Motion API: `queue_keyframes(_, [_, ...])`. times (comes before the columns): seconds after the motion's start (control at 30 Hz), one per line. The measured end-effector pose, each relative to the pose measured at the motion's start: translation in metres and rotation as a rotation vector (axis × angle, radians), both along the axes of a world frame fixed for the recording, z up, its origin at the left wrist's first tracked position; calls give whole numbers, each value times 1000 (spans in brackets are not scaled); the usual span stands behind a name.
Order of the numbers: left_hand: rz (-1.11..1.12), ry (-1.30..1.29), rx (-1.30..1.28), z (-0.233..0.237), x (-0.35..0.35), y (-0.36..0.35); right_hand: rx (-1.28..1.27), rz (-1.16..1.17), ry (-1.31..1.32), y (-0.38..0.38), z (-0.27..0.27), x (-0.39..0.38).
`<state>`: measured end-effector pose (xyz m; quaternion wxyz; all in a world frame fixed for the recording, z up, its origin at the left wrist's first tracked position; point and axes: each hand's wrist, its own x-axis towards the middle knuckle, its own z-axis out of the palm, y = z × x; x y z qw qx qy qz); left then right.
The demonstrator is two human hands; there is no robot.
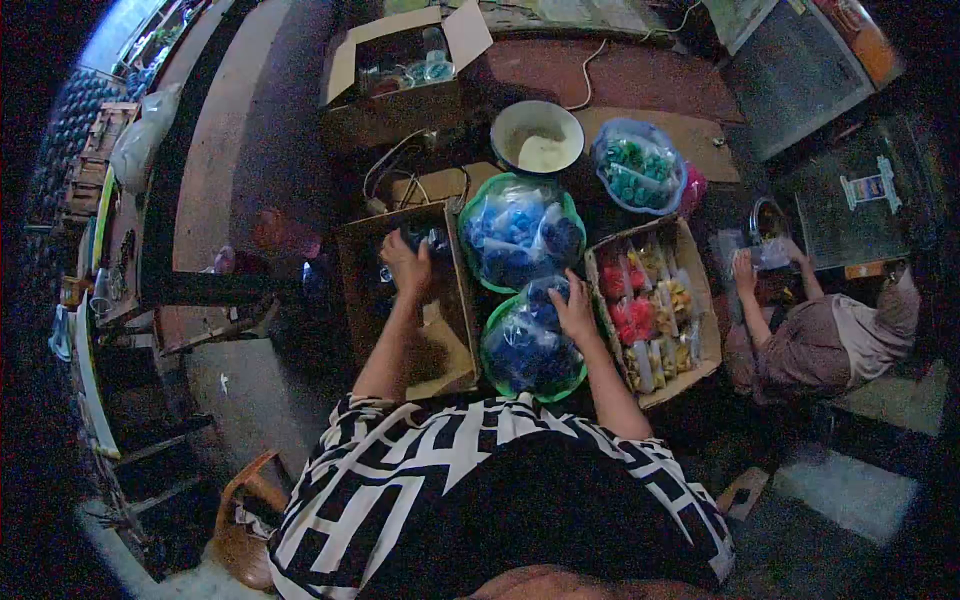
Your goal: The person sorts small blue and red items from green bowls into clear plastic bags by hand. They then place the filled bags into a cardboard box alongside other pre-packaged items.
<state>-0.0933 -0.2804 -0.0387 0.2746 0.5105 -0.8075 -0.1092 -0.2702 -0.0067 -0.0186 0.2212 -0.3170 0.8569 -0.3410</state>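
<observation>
My left hand (408, 268) is inside a cardboard box (455, 345) at the left, fingers curled round a dark, shiny plastic packet (428, 239). Over the nearer green basin (490, 375), my right hand (574, 308) grips a clear plastic packet with dark blue contents (541, 298). More dark blue packets (525, 352) fill that basin. A second green basin (572, 205) behind it holds packets of lighter and darker blue pieces (515, 228). What exactly is inside the packets is too blurred to make out.
At the right, a cardboard tray (712, 335) holds red and yellow packets. Behind stand a white bowl (510, 112) with pale contents, a blue basin (602, 150) of green packets and an open carton (400, 100). Another person (815, 340) works at the far right.
</observation>
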Motion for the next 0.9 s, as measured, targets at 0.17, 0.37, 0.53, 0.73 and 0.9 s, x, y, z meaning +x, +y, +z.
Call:
queue_keyframes(0.17, [53, -86, 439, -36, 2, -49, 20, 21, 26, 1, -6, -11])
queue_keyframes(0.37, [-34, 2, 467, -29, 14, -52, -15, 38, -34, 0, 8, -15])
queue_keyframes(0.53, [-69, 259, 229, 68, 8, -16, -57, 84, 301, -4, 23, -16])
queue_keyframes(0.73, [-221, 597, 432, 128, -68, 35, -381, 9, 220, -42, 51, -26])
queue_keyframes(0.9, [-298, 322, 492, 64, -125, 52, -295, 189, 535, -93, 87, -22])
